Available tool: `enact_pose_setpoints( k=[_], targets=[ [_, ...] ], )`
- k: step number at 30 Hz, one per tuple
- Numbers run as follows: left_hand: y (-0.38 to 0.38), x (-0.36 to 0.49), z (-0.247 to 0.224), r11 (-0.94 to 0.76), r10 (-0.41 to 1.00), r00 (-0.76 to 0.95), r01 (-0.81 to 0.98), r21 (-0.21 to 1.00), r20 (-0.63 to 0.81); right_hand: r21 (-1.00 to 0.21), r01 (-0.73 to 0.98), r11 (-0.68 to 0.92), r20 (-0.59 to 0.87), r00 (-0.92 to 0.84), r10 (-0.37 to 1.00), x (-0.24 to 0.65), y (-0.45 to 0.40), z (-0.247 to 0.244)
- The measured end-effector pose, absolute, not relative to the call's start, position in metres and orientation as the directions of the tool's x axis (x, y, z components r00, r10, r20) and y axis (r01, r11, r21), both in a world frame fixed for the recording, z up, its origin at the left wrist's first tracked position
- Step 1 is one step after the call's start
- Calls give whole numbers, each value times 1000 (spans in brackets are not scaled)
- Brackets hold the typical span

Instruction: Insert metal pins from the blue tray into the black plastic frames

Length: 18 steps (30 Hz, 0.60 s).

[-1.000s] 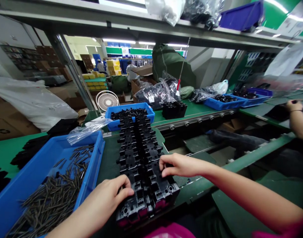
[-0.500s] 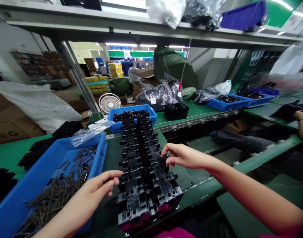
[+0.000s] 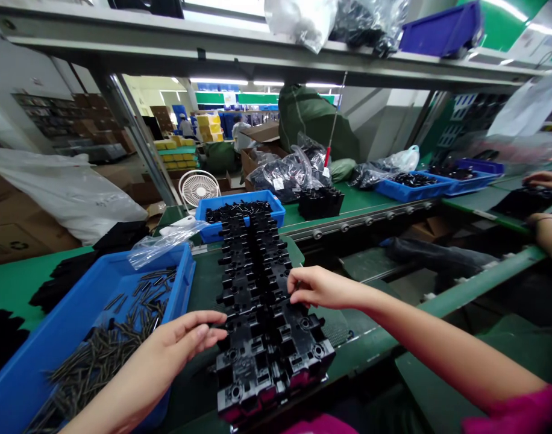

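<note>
Two long rows of black moulded plastic parts stand side by side in front of me, the left row [image 3: 242,349] and the right row [image 3: 298,331]. My left hand [image 3: 190,337] is at the outer side of the left row, fingers stretched out and thumb apart, fingertips at the parts' edge. Over the right row, my right hand [image 3: 314,287] has thumb and forefinger bent together in a pinch; anything between them is too small to make out. Left of the rows, a blue tray [image 3: 185,283] holds many thin dark pins [image 3: 108,355], with my left forearm across its near side.
Behind the rows is a blue bin [image 3: 278,211] of small black pieces. A black block [image 3: 321,203] stands beyond the conveyor rail [image 3: 370,220]. A white fan [image 3: 200,188] sits farther back. At far right a co-worker's hands [image 3: 547,179] handle black parts.
My right hand has shifted slightly left, its fingers drawn closer together. My left thumb and fingers have straightened toward the left row. The co-worker's second hand has come into view.
</note>
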<state>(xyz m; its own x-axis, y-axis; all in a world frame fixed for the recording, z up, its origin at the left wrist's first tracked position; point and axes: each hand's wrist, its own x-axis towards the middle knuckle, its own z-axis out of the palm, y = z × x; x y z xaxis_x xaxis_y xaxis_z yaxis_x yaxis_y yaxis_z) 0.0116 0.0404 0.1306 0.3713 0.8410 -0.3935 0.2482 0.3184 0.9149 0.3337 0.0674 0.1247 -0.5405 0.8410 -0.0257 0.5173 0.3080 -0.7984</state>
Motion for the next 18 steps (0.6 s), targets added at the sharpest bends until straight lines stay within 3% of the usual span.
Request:
enact_pose_setpoints(
  k=[5, 8, 14, 18],
  targets=[
    [43, 18, 130, 140, 915, 308, 362, 922, -260, -624, 572, 532, 99, -618, 780, 326, 66, 120],
    [46, 29, 126, -8, 941, 302, 475, 880, -154, -616, 552, 562, 140, -626, 767, 329, 62, 118],
    [50, 37, 108, -34, 932, 316, 564, 825, -177, -709, 544, 450, 244, -409, 879, 381, 45, 117],
    [50, 32, 95, -164, 948, 311, 649, 743, -63, -763, 582, 281, 239, -150, 959, 448, 17, 117]
  ],
)
